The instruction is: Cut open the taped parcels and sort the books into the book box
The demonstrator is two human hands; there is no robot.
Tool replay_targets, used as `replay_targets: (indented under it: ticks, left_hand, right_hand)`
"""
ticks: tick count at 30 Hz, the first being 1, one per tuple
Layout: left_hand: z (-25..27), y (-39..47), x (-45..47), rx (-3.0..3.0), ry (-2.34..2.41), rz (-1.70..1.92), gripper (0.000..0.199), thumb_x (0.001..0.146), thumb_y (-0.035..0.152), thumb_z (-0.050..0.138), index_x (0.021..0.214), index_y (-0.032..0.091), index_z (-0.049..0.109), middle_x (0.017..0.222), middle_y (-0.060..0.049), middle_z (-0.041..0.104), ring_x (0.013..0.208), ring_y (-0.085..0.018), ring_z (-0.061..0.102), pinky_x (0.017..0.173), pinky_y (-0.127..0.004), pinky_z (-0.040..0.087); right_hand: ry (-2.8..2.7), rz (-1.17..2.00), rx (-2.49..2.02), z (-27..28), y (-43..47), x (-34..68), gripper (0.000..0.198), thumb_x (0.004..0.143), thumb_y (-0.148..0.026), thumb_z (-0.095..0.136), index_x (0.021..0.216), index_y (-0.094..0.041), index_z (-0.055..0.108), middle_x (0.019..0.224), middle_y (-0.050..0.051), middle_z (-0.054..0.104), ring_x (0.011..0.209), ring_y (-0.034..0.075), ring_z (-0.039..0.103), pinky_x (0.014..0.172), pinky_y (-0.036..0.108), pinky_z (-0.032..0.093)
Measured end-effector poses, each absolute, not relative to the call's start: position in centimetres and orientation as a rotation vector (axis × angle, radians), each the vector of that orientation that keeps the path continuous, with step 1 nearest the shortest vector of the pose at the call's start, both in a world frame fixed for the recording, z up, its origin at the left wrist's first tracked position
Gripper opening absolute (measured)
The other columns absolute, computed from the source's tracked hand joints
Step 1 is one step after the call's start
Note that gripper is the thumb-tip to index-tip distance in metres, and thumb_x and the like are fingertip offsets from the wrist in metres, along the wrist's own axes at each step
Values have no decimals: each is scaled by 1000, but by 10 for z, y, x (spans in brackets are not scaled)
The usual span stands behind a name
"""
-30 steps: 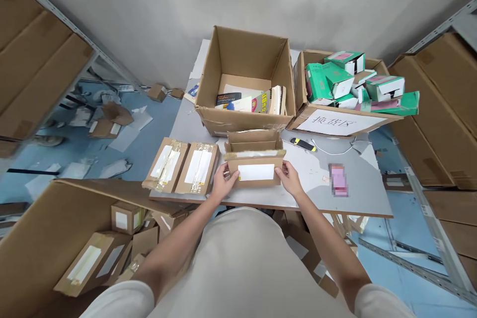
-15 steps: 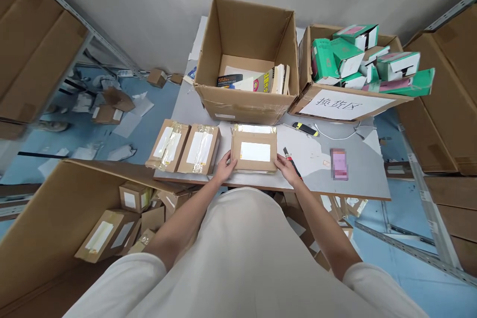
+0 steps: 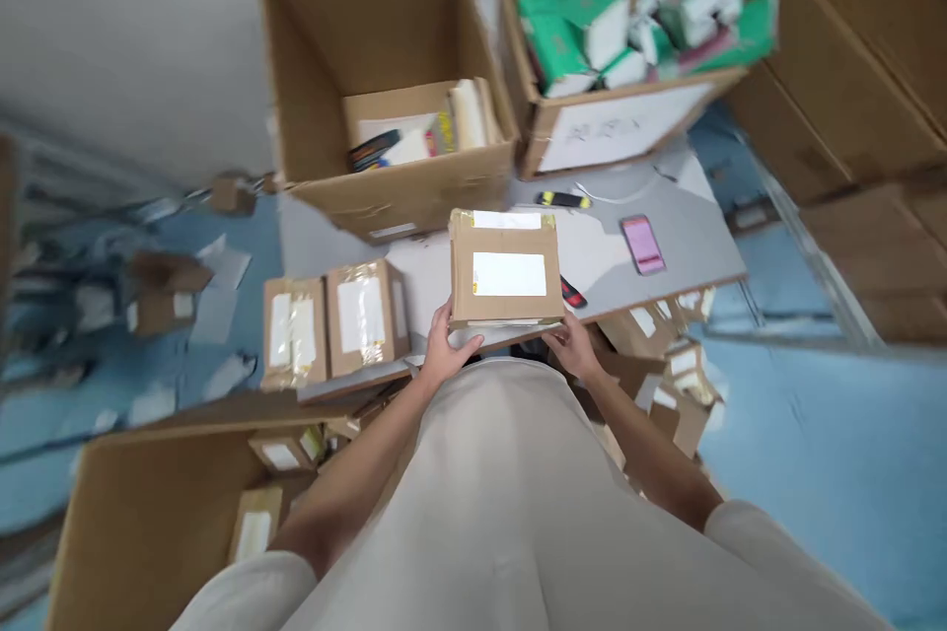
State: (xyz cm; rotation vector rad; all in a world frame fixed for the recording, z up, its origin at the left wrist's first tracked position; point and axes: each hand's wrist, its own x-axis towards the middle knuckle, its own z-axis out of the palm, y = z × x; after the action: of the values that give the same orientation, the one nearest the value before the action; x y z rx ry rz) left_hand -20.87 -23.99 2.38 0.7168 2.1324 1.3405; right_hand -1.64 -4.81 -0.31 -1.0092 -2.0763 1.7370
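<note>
Between my two hands is a small brown cardboard box [image 3: 466,286] with a white label on top and clear tape along its far edge. My left hand [image 3: 445,347] grips its near left corner, thumb along the front. At the near right corner, my right hand [image 3: 573,345] holds it with fingers partly hidden underneath. The box looks raised off the table near the front edge. To its left stand two taped parcels, one nearer [image 3: 395,311] and one farther left [image 3: 270,335]. A red and black cutter [image 3: 572,293] shows partly behind the box's right side.
On the table [image 3: 685,251] stand a large open carton [image 3: 400,202] with books and a carton of green boxes [image 3: 566,39]. A yellow-black cutter [image 3: 563,200] and a phone [image 3: 643,245] lie at right. A big carton [image 3: 148,503] with parcels is at lower left.
The box in my hands has come up and looks larger, held off the table. My view has turned to the right, so the surroundings shift left and tilt.
</note>
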Motion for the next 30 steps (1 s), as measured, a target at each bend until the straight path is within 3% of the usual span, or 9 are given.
replay_targets:
  ticks: [5, 11, 16, 18, 21, 24, 27, 30]
  left_hand:
    - [28, -164, -176, 1255, 1836, 1069, 90, 65, 35, 79, 142, 21, 34, 139, -14, 43, 132, -30, 40, 110, -45, 36]
    - [2, -74, -71, 1334, 1228, 732, 69, 67, 29, 75, 131, 22, 48, 137, -13, 46, 123, -28, 50, 93, -40, 53]
    - [-7, -26, 20, 1283, 950, 533, 71, 66, 25, 74, 131, 18, 47, 128, -13, 56, 116, -26, 57, 96, -42, 50]
    - [-12, -14, 50, 1318, 883, 480, 76, 67, 25, 74, 136, 17, 43, 130, -14, 56, 118, -27, 56, 100, -42, 46]
    - [-24, -4, 75, 1410, 938, 304, 94, 65, 27, 78, 145, 19, 31, 144, -16, 44, 133, -31, 43, 112, -46, 33]
    - [-38, -1, 70, 1405, 1083, 67, 110, 61, 30, 81, 151, 21, 19, 154, -18, 27, 140, -35, 30, 115, -49, 24]
    - [-46, -3, 44, 1224, 1138, 15, 110, 64, 30, 80, 152, 23, 14, 155, -19, 23, 135, -35, 40, 109, -48, 35]
    - [-43, -6, 12, 1086, 1246, 90, 105, 67, 30, 79, 151, 24, 16, 153, -21, 27, 124, -32, 53, 104, -45, 42]
  right_hand:
    - [-1669, 1124, -1551, 12, -96, 89, 50, 83, -27, 54, 132, -22, 48, 122, 11, 60, 98, 22, 63, 83, 40, 56]
    - [-1320, 637, -1965, 5, -156, 196, 38, 87, -38, 50, 120, -20, 53, 107, 12, 63, 89, 21, 63, 78, 39, 55]
    - [-1224, 521, -2230, -2, -175, 258, 43, 92, -46, 35, 118, -18, 55, 99, 13, 66, 92, 28, 63, 76, 41, 51]
    - [-1203, 532, -2308, -8, -179, 277, 51, 93, -49, 27, 125, -19, 52, 109, 16, 64, 100, 30, 61, 78, 42, 50]
    - [-1192, 562, -2381, -23, -192, 295, 71, 89, -60, 30, 145, -17, 31, 142, 21, 44, 127, 36, 46, 89, 47, 48]
    - [-1107, 588, -2457, -41, -209, 300, 93, 82, -69, 41, 151, -12, 15, 152, 24, 26, 140, 39, 26, 99, 54, 42]
    - [-1069, 640, -2449, -54, -215, 297, 86, 84, -65, 41, 151, -18, 15, 152, 21, 28, 139, 38, 30, 99, 56, 42]
    - [-1135, 692, -2396, -55, -200, 292, 76, 87, -57, 41, 150, -21, 19, 152, 20, 29, 128, 35, 47, 94, 52, 47]
